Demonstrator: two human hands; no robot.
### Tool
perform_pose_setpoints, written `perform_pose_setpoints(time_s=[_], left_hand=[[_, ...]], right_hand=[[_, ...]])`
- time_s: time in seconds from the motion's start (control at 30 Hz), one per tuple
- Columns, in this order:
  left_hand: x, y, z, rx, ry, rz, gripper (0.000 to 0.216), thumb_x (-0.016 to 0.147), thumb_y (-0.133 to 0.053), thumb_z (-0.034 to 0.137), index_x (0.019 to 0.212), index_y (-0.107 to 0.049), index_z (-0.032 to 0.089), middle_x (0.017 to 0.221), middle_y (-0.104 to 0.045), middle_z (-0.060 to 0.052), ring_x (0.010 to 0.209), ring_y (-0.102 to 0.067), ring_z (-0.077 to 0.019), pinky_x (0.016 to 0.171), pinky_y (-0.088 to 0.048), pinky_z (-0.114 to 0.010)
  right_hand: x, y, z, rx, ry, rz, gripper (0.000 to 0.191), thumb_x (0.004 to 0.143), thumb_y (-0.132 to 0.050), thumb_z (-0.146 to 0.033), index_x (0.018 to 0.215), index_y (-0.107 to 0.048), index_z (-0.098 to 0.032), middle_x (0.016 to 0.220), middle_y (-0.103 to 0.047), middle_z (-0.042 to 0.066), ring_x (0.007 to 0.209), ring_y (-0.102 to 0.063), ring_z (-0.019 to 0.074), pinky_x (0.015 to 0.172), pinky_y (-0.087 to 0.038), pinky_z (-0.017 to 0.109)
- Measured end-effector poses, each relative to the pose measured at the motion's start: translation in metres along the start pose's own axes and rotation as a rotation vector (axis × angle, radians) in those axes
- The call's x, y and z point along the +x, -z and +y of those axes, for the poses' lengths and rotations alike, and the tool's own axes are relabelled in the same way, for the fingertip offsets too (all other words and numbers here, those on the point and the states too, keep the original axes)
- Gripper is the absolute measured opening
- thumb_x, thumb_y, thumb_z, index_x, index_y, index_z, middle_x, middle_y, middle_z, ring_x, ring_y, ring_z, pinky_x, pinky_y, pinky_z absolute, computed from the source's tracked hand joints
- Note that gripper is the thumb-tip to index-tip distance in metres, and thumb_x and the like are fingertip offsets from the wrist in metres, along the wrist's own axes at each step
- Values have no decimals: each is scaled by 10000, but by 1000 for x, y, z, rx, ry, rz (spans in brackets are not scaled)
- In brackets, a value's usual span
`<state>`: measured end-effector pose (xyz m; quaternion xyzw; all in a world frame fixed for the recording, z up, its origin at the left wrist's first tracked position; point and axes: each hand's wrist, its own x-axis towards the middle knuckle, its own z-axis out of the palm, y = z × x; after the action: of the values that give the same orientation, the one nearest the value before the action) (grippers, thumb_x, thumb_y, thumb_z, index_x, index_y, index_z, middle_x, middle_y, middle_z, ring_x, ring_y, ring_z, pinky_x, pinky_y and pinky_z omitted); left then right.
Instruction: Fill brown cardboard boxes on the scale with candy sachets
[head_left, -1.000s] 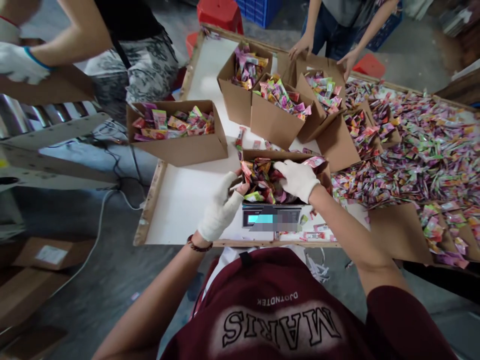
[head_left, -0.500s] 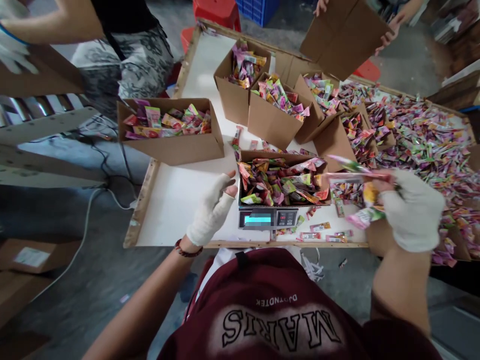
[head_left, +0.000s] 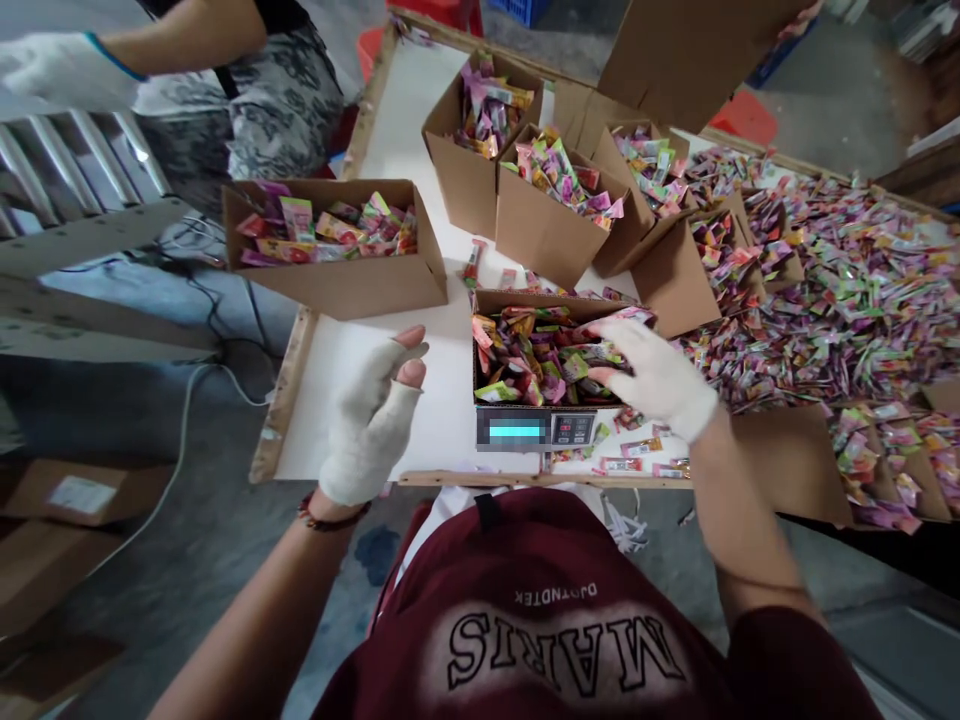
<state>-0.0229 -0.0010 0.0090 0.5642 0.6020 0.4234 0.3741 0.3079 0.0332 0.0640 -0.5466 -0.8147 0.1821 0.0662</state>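
A cardboard box [head_left: 525, 302] full of colourful candy packets [head_left: 544, 355] stands on a digital scale [head_left: 536, 430] at the table's near edge. My right hand [head_left: 656, 375], in a white glove, reaches over the box's right end with fingers spread, touching the packets; nothing is clearly gripped. My left hand [head_left: 375, 415], in a fingerless white glove, hovers open above the white tabletop [head_left: 360, 400], left of the scale and apart from the box.
Another filled box [head_left: 337, 250] sits at the left edge; three more boxes [head_left: 547, 215] stand behind. A big heap of loose packets [head_left: 840, 300] covers the right side. A co-worker's gloved hand [head_left: 60, 65] is far left; someone lifts an empty box [head_left: 690, 50] at the top.
My right hand, which held packets out to the right, has swung back over the box on the scale. My left hand drew away from the box to the left.
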Motion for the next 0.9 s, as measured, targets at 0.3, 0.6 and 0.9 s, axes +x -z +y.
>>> perform_pose_setpoints(time_s=[0.3,0.6,0.9], left_hand=[[-10,-5,5,-8,-34,-30,528,990,-558,525,1390,-623,187,1417,-653,-126,1243,-662,-284,1188,-482,-514],[-6,-14,11,-2,-48,-73,487,983,-567,500,1343,-648,182,1412,-653,-128,1259,-651,-293,1195,-470,-512],[2,-20,22,91,-115,-46,447,969,-553,496,1280,-694,209,1295,-704,-104,1228,-647,-290,1106,-529,-451]], right_hand=[[33,-28,11,-134,30,-170,418,906,-472,-56,1186,-762,-166,1243,-741,109,1181,-670,238,1075,-507,379],[-28,38,12,61,21,328,272,937,-521,-180,1049,-761,-244,1131,-760,43,1082,-711,229,994,-569,397],[-100,76,37,-131,-183,592,141,941,-647,-333,993,-760,-269,1076,-769,45,1004,-732,259,918,-598,411]])
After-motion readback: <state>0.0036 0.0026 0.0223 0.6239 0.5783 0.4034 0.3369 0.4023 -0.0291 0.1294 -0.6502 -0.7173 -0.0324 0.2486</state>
